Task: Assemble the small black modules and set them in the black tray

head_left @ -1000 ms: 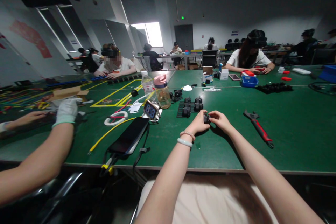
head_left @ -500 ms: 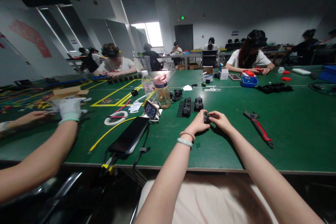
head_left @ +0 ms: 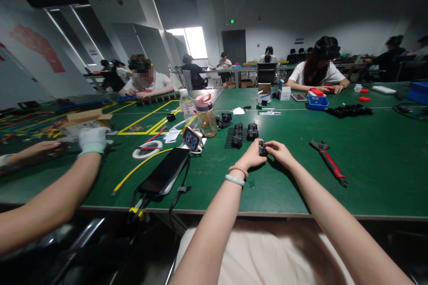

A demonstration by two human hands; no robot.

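Between my hands is a small black part (head_left: 262, 148), just above the green table (head_left: 374, 164). My left hand (head_left: 251, 155) is closed round its left side, with a beaded bracelet and a pale bangle on the wrist. The fingertips of my right hand (head_left: 280, 153) pinch the part's right edge. Beyond my left hand several similar black parts (head_left: 238, 136) stand in two rows, with thin dark strips around them. An adjustable wrench (head_left: 329, 162) with a red and black handle lies to the right of my right hand.
A phone (head_left: 165, 171) with a strap and cables lies left of my forearm, near a small clock display (head_left: 191, 139). Behind stand a pink-lidded bottle (head_left: 207, 118) and a clear bottle (head_left: 187, 107). Another person's gloved hand (head_left: 92, 140) is at far left. A blue bin (head_left: 317, 103) is farther back.
At the far left, the other person's gloved hand has shifted slightly right and their bare hand has moved a little. My own hands stay almost still round the black part.
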